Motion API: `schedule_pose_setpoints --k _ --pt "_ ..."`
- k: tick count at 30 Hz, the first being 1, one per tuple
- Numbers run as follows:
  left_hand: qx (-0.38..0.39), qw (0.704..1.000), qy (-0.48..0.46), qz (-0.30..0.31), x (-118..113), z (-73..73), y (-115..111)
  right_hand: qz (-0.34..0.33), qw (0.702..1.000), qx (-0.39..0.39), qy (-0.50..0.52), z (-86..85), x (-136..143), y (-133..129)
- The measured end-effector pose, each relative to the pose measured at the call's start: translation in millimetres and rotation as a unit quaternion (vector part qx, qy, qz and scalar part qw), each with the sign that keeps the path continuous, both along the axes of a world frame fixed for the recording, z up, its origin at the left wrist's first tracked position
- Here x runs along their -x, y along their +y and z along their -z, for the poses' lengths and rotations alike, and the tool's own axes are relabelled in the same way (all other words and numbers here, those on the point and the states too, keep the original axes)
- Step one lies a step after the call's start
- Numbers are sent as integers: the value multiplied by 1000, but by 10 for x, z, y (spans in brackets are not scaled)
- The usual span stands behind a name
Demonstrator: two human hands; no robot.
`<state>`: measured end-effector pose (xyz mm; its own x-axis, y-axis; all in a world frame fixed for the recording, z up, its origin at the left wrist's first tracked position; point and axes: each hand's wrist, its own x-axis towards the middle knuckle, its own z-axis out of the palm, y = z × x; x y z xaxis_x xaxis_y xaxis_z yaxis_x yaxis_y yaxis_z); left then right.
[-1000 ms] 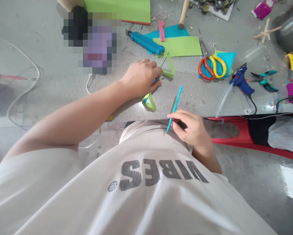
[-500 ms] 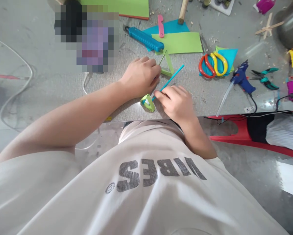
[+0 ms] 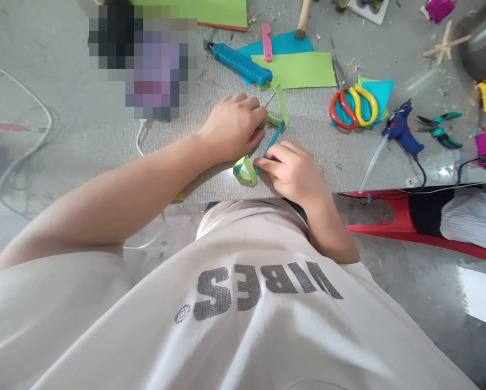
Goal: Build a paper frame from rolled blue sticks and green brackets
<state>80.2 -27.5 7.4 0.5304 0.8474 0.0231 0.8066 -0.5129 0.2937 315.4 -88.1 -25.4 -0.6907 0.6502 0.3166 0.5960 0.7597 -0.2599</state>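
Observation:
My left hand (image 3: pixel 240 123) rests on the table with its fingers curled, beside a folded green paper strip (image 3: pixel 282 105); its fingertips are turned away, so what they hold, if anything, is hidden. My right hand (image 3: pixel 294 169) pinches a thin blue strip (image 3: pixel 276 135) near its lower end. The strip's upper end meets the lower corner of the green strip. Between the hands, close to the table's front edge, lies a small green and blue folded paper piece (image 3: pixel 245 170), just left of my right fingertips.
Beyond the hands lie a blue cutter (image 3: pixel 241 64), a pink knife (image 3: pixel 266 43) and green paper (image 3: pixel 303 71). Scissors (image 3: pixel 353 108), a blue glue gun (image 3: pixel 403 130) and teal pliers (image 3: pixel 441 130) are to the right. A white cable (image 3: pixel 48 116) curves at left.
The blue strip has moved down and tilted more upright, its upper end now at the green strip's corner. My right hand has shifted slightly. My left hand stays in place.

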Motion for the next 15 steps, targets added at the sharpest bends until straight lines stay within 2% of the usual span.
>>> schedule_pose_setpoints --k 6,11,15 --pt "-20 1000 -9 11 -1 36 10 49 999 10 7 -6 -29 -68" --pt "-18 999 27 5 -31 -1 -19 41 999 25 16 -4 -40 -93" --pt "-26 1000 -9 13 16 129 53 33 998 43 24 16 -45 -75"
